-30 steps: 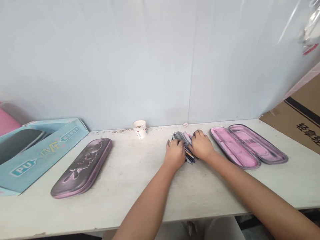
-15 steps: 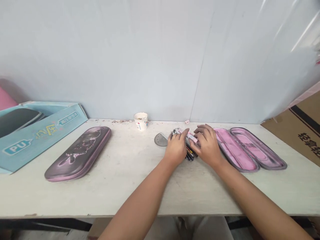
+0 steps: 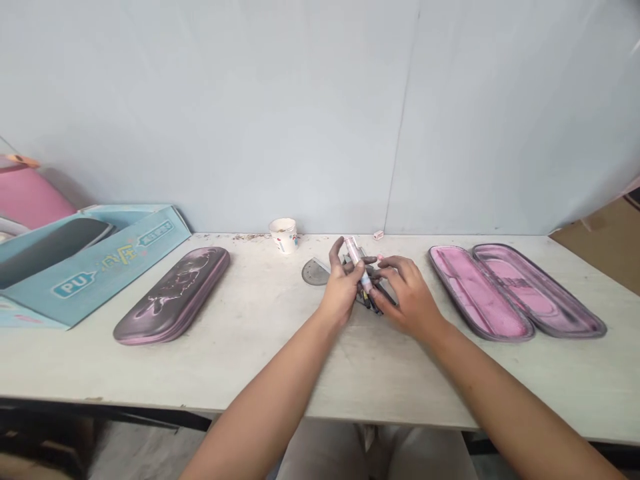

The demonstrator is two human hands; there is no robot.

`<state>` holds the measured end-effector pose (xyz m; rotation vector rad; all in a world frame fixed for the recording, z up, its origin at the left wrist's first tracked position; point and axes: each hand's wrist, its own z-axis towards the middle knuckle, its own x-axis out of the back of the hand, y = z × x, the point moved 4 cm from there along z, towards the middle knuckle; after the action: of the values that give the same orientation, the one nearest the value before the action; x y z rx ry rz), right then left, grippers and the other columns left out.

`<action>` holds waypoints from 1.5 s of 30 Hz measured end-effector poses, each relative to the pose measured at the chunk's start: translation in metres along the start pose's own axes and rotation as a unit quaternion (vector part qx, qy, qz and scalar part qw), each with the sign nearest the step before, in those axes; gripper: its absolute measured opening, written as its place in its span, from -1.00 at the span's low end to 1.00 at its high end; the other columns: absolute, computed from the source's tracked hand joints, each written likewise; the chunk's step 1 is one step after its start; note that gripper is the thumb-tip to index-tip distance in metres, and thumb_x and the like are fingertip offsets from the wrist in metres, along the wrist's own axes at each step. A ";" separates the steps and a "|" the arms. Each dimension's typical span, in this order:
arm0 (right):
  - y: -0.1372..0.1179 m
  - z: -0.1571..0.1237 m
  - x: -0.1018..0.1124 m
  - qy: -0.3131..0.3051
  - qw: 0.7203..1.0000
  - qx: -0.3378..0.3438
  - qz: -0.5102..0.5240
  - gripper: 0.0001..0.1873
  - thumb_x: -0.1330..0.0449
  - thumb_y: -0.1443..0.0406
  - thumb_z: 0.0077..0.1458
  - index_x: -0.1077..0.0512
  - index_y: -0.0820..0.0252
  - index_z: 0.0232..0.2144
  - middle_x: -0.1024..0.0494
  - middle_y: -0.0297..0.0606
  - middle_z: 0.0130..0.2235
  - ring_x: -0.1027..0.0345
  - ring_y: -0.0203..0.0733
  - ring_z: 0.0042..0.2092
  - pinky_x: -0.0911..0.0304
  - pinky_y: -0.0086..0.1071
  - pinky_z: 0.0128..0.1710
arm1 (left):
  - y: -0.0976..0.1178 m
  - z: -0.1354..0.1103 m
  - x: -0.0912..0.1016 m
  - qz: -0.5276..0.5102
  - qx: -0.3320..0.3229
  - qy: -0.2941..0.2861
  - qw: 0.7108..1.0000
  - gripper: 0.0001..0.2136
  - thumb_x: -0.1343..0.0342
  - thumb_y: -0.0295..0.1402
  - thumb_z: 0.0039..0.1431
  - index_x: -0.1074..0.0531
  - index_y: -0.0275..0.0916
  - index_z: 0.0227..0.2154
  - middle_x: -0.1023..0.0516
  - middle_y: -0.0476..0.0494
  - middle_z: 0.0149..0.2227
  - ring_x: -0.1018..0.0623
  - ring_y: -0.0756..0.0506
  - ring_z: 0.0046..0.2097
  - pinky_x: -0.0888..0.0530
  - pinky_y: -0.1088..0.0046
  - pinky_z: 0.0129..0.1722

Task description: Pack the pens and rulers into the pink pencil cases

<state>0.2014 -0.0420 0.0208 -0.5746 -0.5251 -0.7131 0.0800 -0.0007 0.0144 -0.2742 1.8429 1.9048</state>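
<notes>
- The left hand [image 3: 343, 288] was partly closed, with its thumb and fingers holding a pink-and-white pen [image 3: 358, 264] that stood tilted up above the table.
- The right hand [image 3: 407, 298] was half open with its fingers spread, reaching over a pile of pens [image 3: 375, 301] just beside the pink-and-white pen; I could not tell whether it touched anything.
- Both hands hid part of the pile, so its full contents could not be seen.
- A grey protractor [image 3: 315, 273] lay just left of the left hand and the pile.
- Behind them, against the wall [image 3: 210, 113], stood a paper cup [image 3: 283, 235] and a small pink eraser [image 3: 379, 235].
- An open pencil case [image 3: 513, 292] with a pink lining lay to the right of the right hand, on a white table [image 3: 260, 373].
- A closed pencil case [image 3: 173, 296] lay well to the left, near a blue box [image 3: 95, 270].
- A pink object [image 3: 33, 197] showed behind the blue box.
- A brown cardboard box [image 3: 600, 247] sat beyond the table's far right corner.
</notes>
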 end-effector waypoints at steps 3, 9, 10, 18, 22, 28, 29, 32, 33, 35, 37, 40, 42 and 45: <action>0.016 0.000 0.006 0.062 0.980 -0.135 0.135 -0.63 -0.03 0.14 0.11 -0.27 0.14 -0.05 -0.37 -0.08 -0.04 -0.23 -0.06 0.02 -0.16 -0.09 0.02 | -0.009 -0.002 -0.004 0.049 0.035 -0.043 0.997 -0.45 -0.19 -0.36 -0.03 -0.11 -0.14 0.03 -0.50 -0.06 -0.31 -0.46 0.05 -0.48 -0.33 0.59 -0.54; 0.031 -0.001 -0.004 -0.026 0.883 -0.269 0.383 -0.58 -0.02 0.09 0.11 -0.30 0.11 -0.02 -0.51 -0.18 -0.12 -0.39 -0.17 -0.12 -0.29 -0.22 -0.11 | -0.027 -0.014 -0.019 0.196 0.078 -0.148 0.966 -0.73 -0.04 -0.19 0.11 -0.33 -0.24 -0.19 -0.43 -0.04 -0.49 -0.37 0.08 -0.57 -0.23 0.60 -0.61; 0.030 -0.001 -0.006 -0.036 0.879 -0.271 0.391 -0.61 -0.04 0.09 0.10 -0.34 0.10 -0.05 -0.52 -0.20 -0.13 -0.39 -0.17 -0.12 -0.28 -0.21 -0.09 | -0.027 -0.015 -0.020 0.209 0.071 -0.143 0.965 -0.73 -0.02 -0.16 0.13 -0.34 -0.25 -0.23 -0.40 -0.02 -0.52 -0.34 0.08 -0.58 -0.23 0.60 -0.62; 0.018 0.002 0.001 -0.022 0.876 -0.233 0.422 -0.61 -0.10 0.07 0.07 -0.42 0.03 -0.07 -0.53 -0.25 -0.10 -0.35 -0.15 -0.01 -0.20 -0.18 0.02 | -0.024 -0.015 -0.026 0.132 0.126 -0.107 0.977 -0.63 0.05 0.00 0.10 -0.13 -0.22 -0.55 0.02 0.18 -0.70 -0.01 0.15 -0.70 0.04 0.65 -0.71; 0.018 0.002 0.006 -0.012 0.884 -0.230 0.406 -0.63 -0.13 0.08 0.05 -0.45 0.04 -0.10 -0.54 -0.25 -0.12 -0.34 -0.13 0.00 -0.14 -0.15 0.08 | -0.018 -0.017 -0.029 0.167 0.122 -0.102 0.973 -0.62 0.05 -0.01 0.10 -0.10 -0.22 -0.57 -0.03 0.17 -0.70 -0.04 0.15 -0.70 0.01 0.65 -0.71; 0.020 -0.001 0.003 0.020 0.861 -0.221 0.458 -0.69 -0.17 0.11 0.03 -0.48 0.04 -0.17 -0.53 -0.28 -0.11 -0.34 -0.13 0.00 -0.15 -0.16 0.08 | -0.015 -0.017 -0.032 0.202 0.112 -0.119 0.966 -0.61 0.07 0.02 0.09 -0.11 -0.22 -0.57 -0.04 0.17 -0.71 -0.03 0.15 -0.70 0.02 0.62 -0.70; 0.020 -0.002 0.002 0.022 0.855 -0.223 0.467 -0.70 -0.19 0.12 0.02 -0.48 0.04 -0.18 -0.54 -0.28 -0.12 -0.35 -0.13 -0.01 -0.16 -0.16 0.07 | -0.016 -0.017 -0.033 0.208 0.110 -0.120 0.964 -0.60 0.07 0.03 0.08 -0.11 -0.22 -0.58 -0.05 0.16 -0.71 -0.04 0.15 -0.70 0.01 0.62 -0.70; 0.024 -0.002 0.003 0.041 0.835 -0.241 0.494 -0.73 -0.20 0.14 0.00 -0.47 0.05 -0.21 -0.56 -0.28 -0.20 -0.39 -0.13 -0.07 -0.22 -0.16 0.01 | -0.020 -0.019 -0.033 0.226 0.109 -0.126 0.960 -0.57 0.08 0.07 0.07 -0.15 -0.23 -0.59 -0.09 0.14 -0.72 -0.07 0.14 -0.69 0.00 0.60 -0.69; 0.027 -0.002 0.006 0.064 0.826 -0.247 0.502 -0.74 -0.19 0.14 0.01 -0.46 0.04 -0.21 -0.56 -0.29 -0.22 -0.40 -0.14 -0.09 -0.24 -0.16 -0.01 | -0.022 -0.020 -0.034 0.232 0.109 -0.133 0.957 -0.56 0.09 0.08 0.06 -0.19 -0.24 -0.58 -0.10 0.13 -0.72 -0.08 0.14 -0.69 0.00 0.59 -0.69; 0.039 -0.003 0.017 0.144 0.812 -0.257 0.504 -0.77 -0.14 0.14 0.06 -0.43 0.01 -0.21 -0.55 -0.32 -0.26 -0.42 -0.19 -0.12 -0.25 -0.19 -0.04 | -0.026 -0.021 -0.033 0.236 0.111 -0.149 0.954 -0.55 0.09 0.09 0.07 -0.27 -0.26 -0.55 -0.07 0.13 -0.74 -0.08 0.13 -0.69 0.00 0.59 -0.70; 0.054 -0.006 0.029 0.223 0.817 -0.273 0.455 -0.77 -0.07 0.14 0.11 -0.39 0.01 -0.19 -0.53 -0.32 -0.24 -0.42 -0.23 -0.14 -0.25 -0.21 -0.04 | -0.027 -0.018 -0.028 0.220 0.113 -0.141 0.959 -0.53 0.11 0.09 0.08 -0.31 -0.27 -0.52 -0.02 0.15 -0.74 -0.05 0.13 -0.70 0.02 0.60 -0.71; 0.070 -0.010 0.034 0.182 0.903 -0.310 0.236 -0.71 -0.02 0.17 0.13 -0.35 0.10 -0.12 -0.52 -0.20 -0.19 -0.41 -0.17 -0.15 -0.24 -0.18 -0.07 | -0.021 -0.005 -0.009 0.159 0.107 -0.060 0.980 -0.50 0.17 0.14 0.07 -0.30 -0.26 -0.48 0.04 0.18 -0.73 -0.01 0.14 -0.71 0.06 0.62 -0.72; 0.074 -0.011 0.028 0.057 0.953 -0.297 0.015 -0.69 -0.02 0.21 0.11 -0.37 0.18 -0.12 -0.52 -0.10 -0.20 -0.39 -0.08 -0.13 -0.19 -0.13 -0.07 | -0.014 0.007 0.007 0.119 0.092 -0.005 0.989 -0.52 0.15 0.14 0.07 -0.29 -0.25 -0.43 0.03 0.18 -0.72 -0.02 0.14 -0.72 0.07 0.64 -0.73; 0.076 -0.015 0.014 -0.120 0.934 -0.250 -0.227 -0.70 0.02 0.26 0.12 -0.42 0.23 -0.18 -0.54 -0.07 -0.26 -0.36 -0.01 -0.14 -0.09 -0.08 -0.05 | -0.004 0.021 0.025 0.065 0.056 0.047 0.995 -0.56 0.13 0.10 0.10 -0.26 -0.25 -0.41 -0.03 0.17 -0.70 -0.08 0.14 -0.71 -0.03 0.65 -0.72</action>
<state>0.2693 -0.0113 -0.0047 -1.0431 -0.7213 -1.2434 0.0639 0.0249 0.0008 -0.2149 2.0677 1.8950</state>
